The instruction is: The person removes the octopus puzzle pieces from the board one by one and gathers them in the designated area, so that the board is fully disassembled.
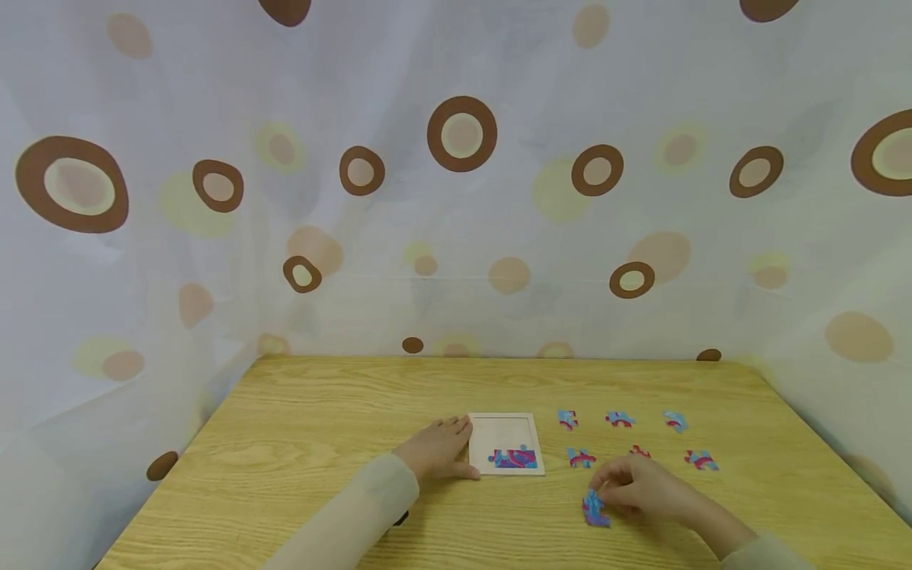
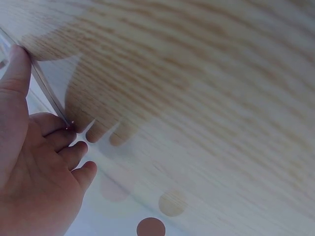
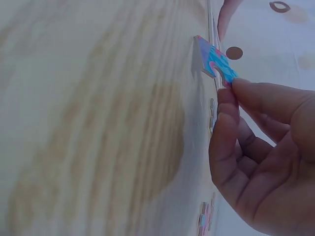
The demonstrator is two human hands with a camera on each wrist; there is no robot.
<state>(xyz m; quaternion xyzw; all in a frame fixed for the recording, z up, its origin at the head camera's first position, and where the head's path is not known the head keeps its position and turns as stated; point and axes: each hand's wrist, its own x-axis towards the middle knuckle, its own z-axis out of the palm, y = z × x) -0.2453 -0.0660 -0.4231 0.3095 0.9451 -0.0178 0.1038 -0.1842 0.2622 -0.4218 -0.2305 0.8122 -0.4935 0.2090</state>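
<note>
My right hand [image 1: 644, 492] pinches a blue and purple jigsaw piece [image 1: 594, 508] between thumb and fingers, near the front of the table. In the right wrist view that piece [image 3: 214, 61] is tilted, with a rounded notch in its edge. My left hand [image 1: 440, 451] rests against the left side of a square pale puzzle frame [image 1: 507, 473], fingers extended and thumb at its lower left corner. Joined pieces [image 1: 516, 459] in blue, purple and pink lie along the bottom right of the frame. The left wrist view shows the palm [image 2: 44, 182] beside the frame's edge.
Several loose jigsaw pieces lie in two rows right of the frame, among them a top left piece [image 1: 568, 419], a top right piece [image 1: 674, 420] and a lower right piece [image 1: 701, 460]. A spotted curtain [image 1: 527, 317] hangs behind the wooden table [image 1: 321, 412].
</note>
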